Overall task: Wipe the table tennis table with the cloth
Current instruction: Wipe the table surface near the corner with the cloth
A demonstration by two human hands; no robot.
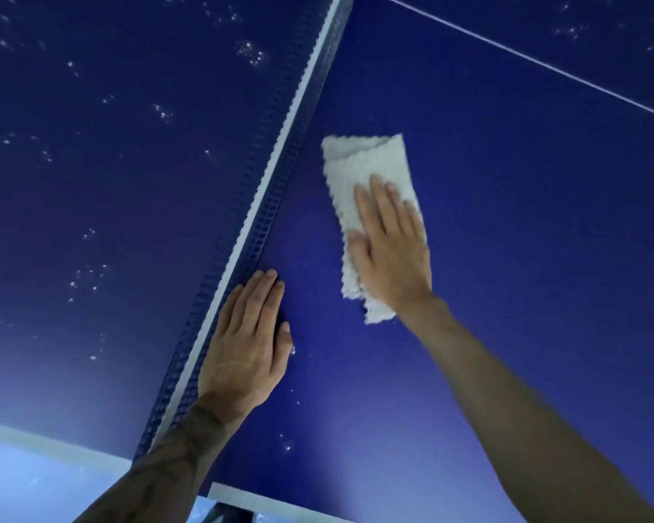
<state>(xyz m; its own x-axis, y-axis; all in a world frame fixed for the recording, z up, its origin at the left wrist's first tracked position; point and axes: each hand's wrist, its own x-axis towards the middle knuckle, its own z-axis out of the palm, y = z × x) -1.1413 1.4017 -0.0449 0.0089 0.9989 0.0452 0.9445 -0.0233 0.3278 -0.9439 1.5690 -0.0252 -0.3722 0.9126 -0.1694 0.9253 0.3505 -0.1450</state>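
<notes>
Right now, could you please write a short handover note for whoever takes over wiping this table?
Hands: the right hand presses flat on the cloth, on the table right of the net; the left hand lies flat beside the net, holding nothing.
Done: this half looks mostly wiped; a few drops lie near the left hand.
Left: the half beyond the net, dotted with droplets.

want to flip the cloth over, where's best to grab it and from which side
Probably the far short end of the cloth, pinched from above. It lies flat and folded on the table, so only an edge can be lifted, and the right hand presses flat on its near half. Come from the right: the net stands close on the left.
</notes>
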